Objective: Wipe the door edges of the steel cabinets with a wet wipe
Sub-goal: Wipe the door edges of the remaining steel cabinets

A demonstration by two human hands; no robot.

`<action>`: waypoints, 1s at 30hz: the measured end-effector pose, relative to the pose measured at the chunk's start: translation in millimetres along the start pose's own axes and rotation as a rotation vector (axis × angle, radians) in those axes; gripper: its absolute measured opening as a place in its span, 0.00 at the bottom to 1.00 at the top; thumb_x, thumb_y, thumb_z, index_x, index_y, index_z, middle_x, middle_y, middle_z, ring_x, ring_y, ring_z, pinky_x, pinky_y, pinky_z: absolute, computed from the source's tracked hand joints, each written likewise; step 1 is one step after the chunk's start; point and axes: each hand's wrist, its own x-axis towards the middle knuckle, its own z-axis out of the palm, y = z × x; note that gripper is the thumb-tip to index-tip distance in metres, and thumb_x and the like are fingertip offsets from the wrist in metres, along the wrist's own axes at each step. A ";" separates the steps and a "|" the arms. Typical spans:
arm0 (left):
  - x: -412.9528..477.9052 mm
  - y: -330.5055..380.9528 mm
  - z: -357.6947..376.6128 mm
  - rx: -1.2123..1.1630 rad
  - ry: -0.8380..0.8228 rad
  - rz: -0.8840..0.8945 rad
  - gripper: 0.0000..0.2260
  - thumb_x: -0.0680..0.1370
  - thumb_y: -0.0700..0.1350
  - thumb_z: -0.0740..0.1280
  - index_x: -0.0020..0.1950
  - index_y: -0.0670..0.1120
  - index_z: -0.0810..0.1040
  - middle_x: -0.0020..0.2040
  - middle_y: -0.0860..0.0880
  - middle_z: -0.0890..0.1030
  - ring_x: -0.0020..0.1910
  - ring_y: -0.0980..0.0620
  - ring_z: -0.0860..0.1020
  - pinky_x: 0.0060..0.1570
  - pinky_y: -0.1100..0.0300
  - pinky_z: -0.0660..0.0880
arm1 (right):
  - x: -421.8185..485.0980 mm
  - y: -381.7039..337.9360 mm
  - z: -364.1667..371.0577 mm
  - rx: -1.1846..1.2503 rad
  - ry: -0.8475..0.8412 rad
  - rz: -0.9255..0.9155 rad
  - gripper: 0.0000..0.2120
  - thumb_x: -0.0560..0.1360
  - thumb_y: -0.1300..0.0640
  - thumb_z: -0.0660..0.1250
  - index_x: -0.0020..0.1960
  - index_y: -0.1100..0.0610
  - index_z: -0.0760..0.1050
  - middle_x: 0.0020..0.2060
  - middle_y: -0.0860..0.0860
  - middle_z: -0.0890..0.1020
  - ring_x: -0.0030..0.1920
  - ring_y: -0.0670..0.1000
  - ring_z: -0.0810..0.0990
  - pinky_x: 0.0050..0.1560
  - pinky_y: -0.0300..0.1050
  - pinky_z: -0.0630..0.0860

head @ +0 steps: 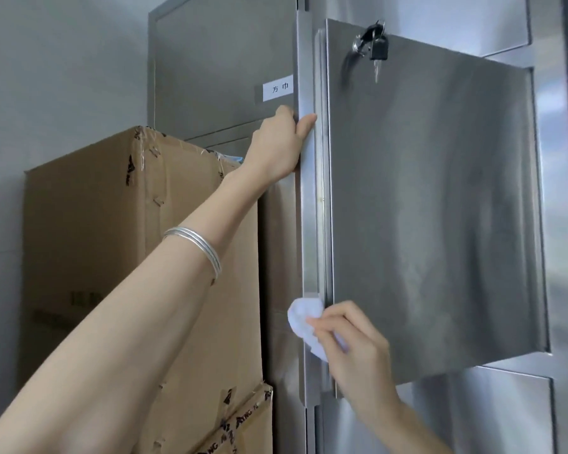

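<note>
Wet wipe (300, 317), pinched in the right hand (353, 350), presses low on the door edge (309, 224) — held steady, apparently, by the left hand (284, 140) gripping it higher up.

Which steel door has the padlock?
The right door, with the padlock hanging near its top edge; the left door, gripped by the left hand, carries only a white label.

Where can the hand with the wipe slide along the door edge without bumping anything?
The steel edge strip is bare between the left hand gripping it above and the wet wipe in the right hand below. Cardboard boxes crowd the left side.
</note>
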 end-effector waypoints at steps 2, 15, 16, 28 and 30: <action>0.7 -1.5 1.6 -0.025 0.011 0.012 0.14 0.84 0.54 0.54 0.52 0.43 0.66 0.52 0.40 0.79 0.52 0.37 0.78 0.53 0.52 0.71 | 24.4 -5.7 3.3 0.018 0.094 0.045 0.07 0.67 0.70 0.66 0.36 0.61 0.80 0.36 0.46 0.74 0.39 0.38 0.73 0.39 0.24 0.65; 7.6 -41.3 29.7 -0.159 0.067 -0.036 0.12 0.84 0.52 0.56 0.51 0.43 0.67 0.47 0.46 0.75 0.53 0.39 0.75 0.51 0.53 0.70 | -46.1 29.1 -5.2 -0.269 -0.570 -0.087 0.07 0.72 0.64 0.68 0.36 0.59 0.77 0.35 0.50 0.75 0.33 0.48 0.76 0.32 0.38 0.73; 5.3 -46.9 34.8 -0.173 0.067 -0.041 0.11 0.84 0.51 0.56 0.53 0.43 0.68 0.47 0.47 0.74 0.54 0.40 0.75 0.48 0.55 0.68 | -37.8 31.3 -7.4 -0.293 -0.623 -0.120 0.06 0.70 0.64 0.69 0.35 0.58 0.77 0.34 0.50 0.76 0.33 0.48 0.76 0.32 0.38 0.73; -42.2 -140.0 156.7 -0.240 0.196 -0.043 0.24 0.80 0.34 0.59 0.76 0.44 0.64 0.69 0.43 0.73 0.68 0.45 0.69 0.63 0.65 0.62 | 94.0 79.3 -7.0 -0.398 -0.141 -0.243 0.03 0.72 0.69 0.70 0.39 0.65 0.77 0.41 0.56 0.77 0.39 0.50 0.73 0.39 0.40 0.70; -49.7 -158.4 180.6 -0.198 0.177 -0.040 0.25 0.78 0.32 0.60 0.75 0.43 0.66 0.69 0.43 0.73 0.69 0.44 0.69 0.69 0.55 0.64 | 101.6 98.5 3.4 -0.462 -0.236 -0.272 0.04 0.73 0.68 0.69 0.40 0.65 0.76 0.42 0.56 0.77 0.40 0.53 0.75 0.39 0.42 0.73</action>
